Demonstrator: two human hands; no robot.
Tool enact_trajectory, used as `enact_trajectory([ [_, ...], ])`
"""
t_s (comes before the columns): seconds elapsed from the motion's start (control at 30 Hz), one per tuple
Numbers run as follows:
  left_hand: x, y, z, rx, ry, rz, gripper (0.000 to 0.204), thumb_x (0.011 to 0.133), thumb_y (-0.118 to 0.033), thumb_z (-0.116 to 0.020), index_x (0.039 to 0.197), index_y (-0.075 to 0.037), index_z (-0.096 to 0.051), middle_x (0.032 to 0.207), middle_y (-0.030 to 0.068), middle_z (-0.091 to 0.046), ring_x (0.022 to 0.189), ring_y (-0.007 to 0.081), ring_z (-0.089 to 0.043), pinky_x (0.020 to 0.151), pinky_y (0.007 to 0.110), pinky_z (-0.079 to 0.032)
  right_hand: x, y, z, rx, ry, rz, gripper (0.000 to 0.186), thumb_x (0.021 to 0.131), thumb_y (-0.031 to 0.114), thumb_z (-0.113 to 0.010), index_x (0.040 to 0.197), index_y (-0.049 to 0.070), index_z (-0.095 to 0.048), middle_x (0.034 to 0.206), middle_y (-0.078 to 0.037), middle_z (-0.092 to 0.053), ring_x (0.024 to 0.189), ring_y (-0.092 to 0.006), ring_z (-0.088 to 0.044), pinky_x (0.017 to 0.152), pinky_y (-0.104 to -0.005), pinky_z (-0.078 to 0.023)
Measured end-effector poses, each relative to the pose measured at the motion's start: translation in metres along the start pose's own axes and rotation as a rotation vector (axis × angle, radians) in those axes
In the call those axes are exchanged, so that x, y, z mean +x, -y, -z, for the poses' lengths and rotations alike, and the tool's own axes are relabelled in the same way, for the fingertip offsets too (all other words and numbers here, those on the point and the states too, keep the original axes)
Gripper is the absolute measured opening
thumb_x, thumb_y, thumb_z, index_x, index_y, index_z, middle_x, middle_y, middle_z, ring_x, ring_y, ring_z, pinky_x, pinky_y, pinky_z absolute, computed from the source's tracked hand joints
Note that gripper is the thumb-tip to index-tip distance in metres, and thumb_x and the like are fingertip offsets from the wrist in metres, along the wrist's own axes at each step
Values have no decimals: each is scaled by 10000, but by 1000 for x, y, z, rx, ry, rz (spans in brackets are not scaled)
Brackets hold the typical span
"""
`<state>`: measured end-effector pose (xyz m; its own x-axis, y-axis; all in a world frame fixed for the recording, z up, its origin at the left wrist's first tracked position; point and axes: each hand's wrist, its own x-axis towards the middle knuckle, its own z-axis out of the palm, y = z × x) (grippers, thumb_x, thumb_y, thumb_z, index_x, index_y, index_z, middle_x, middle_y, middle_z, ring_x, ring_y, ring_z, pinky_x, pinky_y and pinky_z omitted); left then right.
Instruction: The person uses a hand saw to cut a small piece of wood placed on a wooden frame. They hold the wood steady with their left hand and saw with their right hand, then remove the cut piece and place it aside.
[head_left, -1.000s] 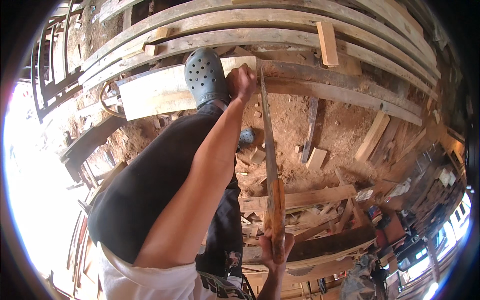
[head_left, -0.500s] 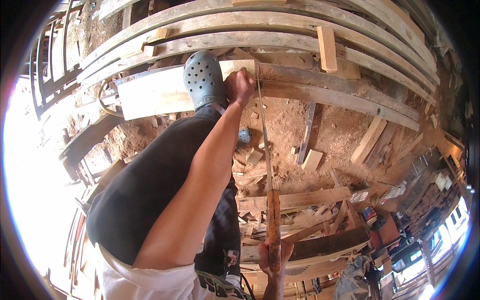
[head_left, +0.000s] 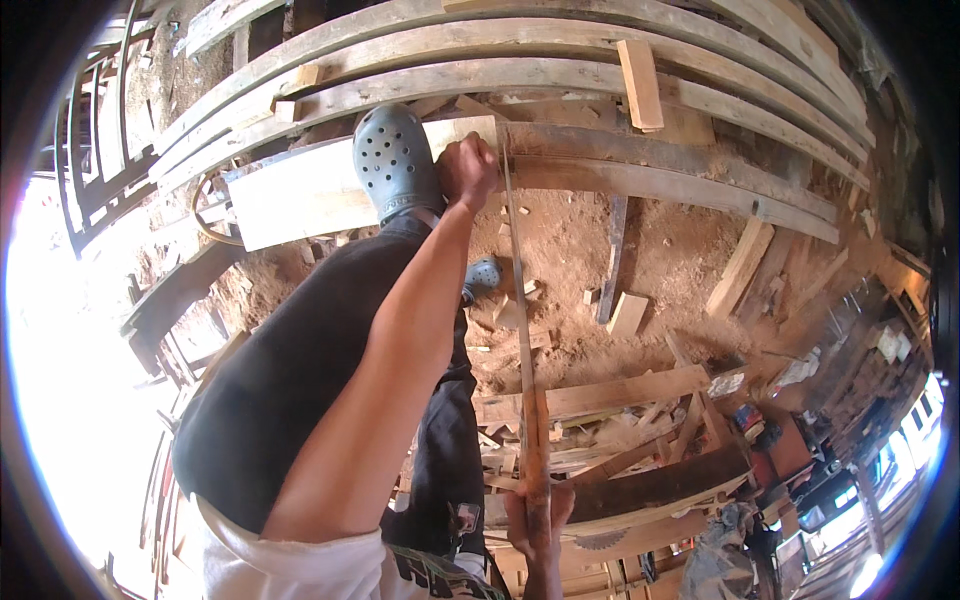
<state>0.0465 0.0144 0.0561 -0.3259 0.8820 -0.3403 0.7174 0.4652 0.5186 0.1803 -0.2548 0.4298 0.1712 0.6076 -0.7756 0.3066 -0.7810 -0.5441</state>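
A pale wooden board [head_left: 300, 200] lies across supporting timber, with my shod foot in a grey-blue clog [head_left: 390, 160] planted on it. Beside the clog, at the board's right end, my left hand [head_left: 468, 172] is closed and bears on the board, its fingers curled. My right hand [head_left: 540, 515], low in the picture, wraps round the worn orange-brown wooden handle of a handsaw [head_left: 536, 440]. From there the long narrow blade runs away from me to the board's right end, close beside my left hand. The teeth are too fine to make out.
Long timber beams [head_left: 450, 85] run across the far side, with a short wood block [head_left: 640, 85] lying over them. Offcuts [head_left: 628, 315] and sawdust cover the brown ground, where my other clog [head_left: 484, 274] stands. A wooden bench [head_left: 640, 390] with clutter is nearer me.
The handsaw's handle has drawn slightly closer to my body, with my right hand still round it. My left hand and foot keep their place on the board; the whole view has shifted a little.
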Motion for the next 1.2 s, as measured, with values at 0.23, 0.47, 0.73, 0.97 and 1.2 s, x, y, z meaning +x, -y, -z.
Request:
enact_trajectory([
  [0.23,-1,3,-8,30,-49,30,220,810,-244,-561,818,-72,-697,813,208,-688,781,410,-675,708,493,-528,-8,-8,3,37,-140,99,180,749,56,-713,726,38,-535,621,-47,-553,539,-152,-520,528,-305,-427],
  [0.47,-2,0,-5,30,-46,37,202,791,-207,-544,797,-82,-702,792,206,-686,774,405,-678,694,485,-530,-44,-15,10,-130,42,54,209,779,94,-722,685,50,-541,541,-19,-473,462,-183,-452,469,-345,-368],
  [0.73,-5,-2,-3,24,-76,4,225,842,-244,-538,838,-92,-704,845,208,-690,824,412,-673,731,490,-529,-33,-13,31,-119,2,228,97,743,-4,-625,788,60,-567,521,-19,-450,450,-152,-456,471,-297,-400],
  [0.97,-3,2,-6,18,-45,26,227,841,-233,-536,836,-80,-703,842,222,-685,809,425,-668,722,501,-528,44,-53,-17,-59,-53,423,113,764,-7,-632,774,44,-532,604,-21,-487,488,-118,-466,468,-282,-387],
  [1.2,-4,2,-5,-33,-49,5,252,836,-239,-525,837,-61,-703,818,239,-677,785,441,-665,700,508,-529,53,-61,-27,80,-91,293,197,803,109,-668,697,52,-513,533,-72,-472,446,-207,-462,442,-326,-371],
])
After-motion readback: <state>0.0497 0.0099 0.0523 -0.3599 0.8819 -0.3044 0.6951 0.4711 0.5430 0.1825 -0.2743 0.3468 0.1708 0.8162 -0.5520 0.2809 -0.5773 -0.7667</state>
